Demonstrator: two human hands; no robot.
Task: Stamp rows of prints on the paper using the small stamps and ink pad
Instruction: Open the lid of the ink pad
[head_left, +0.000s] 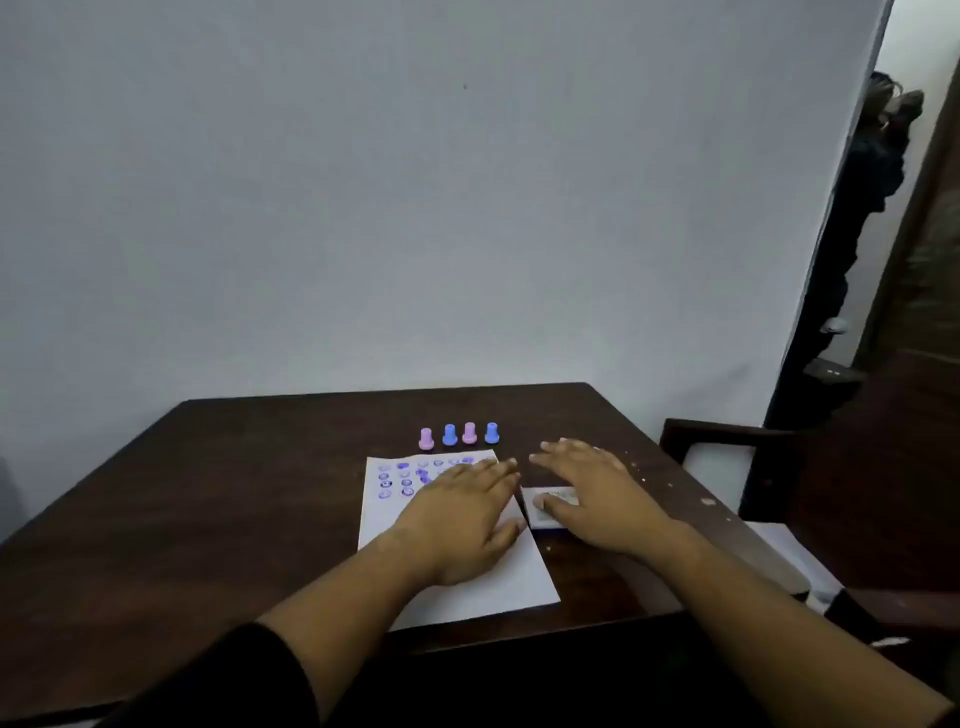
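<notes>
A white paper (498, 582) lies on the dark wooden table (208, 493), with rows of blue and purple prints (402, 478) in its far left part. My left hand (462, 514) rests flat on the paper, fingers spread, holding nothing. My right hand (597, 493) lies palm down over the white ink pad (548, 506) just right of the paper, fingers apart; most of the pad is hidden. Beyond the paper several small stamps stand upright in a row: pink (426, 439), blue (450, 435), pink (469, 433), blue (492, 433).
A plain wall rises behind the table. A dark wooden chair (727, 447) with a light seat stands at the table's right edge. Small pale flecks (706, 501) dot the table's right side. A dark door frame is at the far right.
</notes>
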